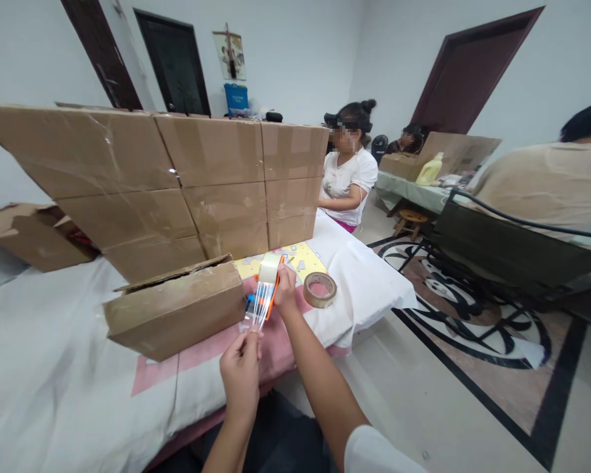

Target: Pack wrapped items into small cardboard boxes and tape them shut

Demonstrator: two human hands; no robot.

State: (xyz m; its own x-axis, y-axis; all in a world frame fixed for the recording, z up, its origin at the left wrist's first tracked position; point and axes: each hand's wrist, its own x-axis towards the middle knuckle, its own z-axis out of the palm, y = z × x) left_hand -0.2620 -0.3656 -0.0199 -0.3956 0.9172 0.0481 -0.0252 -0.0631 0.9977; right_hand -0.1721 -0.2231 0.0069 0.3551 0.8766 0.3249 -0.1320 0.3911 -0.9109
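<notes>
My right hand [286,287] is wrapped round an orange and blue tape dispenser [278,279] that carries a roll of clear tape [268,268]. A strip of that tape [261,309] runs down, gathered and stretched, to my left hand [242,361], whose fingers pinch its end. Just left of the dispenser lies a cardboard box [177,312], its top flaps slightly raised. To the right of my right hand a roll of brown tape [320,290] lies flat on the table.
Stacked cardboard boxes [221,157] form a wall across the table's far side. An open carton [34,236] stands at far left. The white tablecloth's edge [404,295] hangs at right. A person [349,171] sits beyond the stack; another [551,177] sits at right in a chair [497,249].
</notes>
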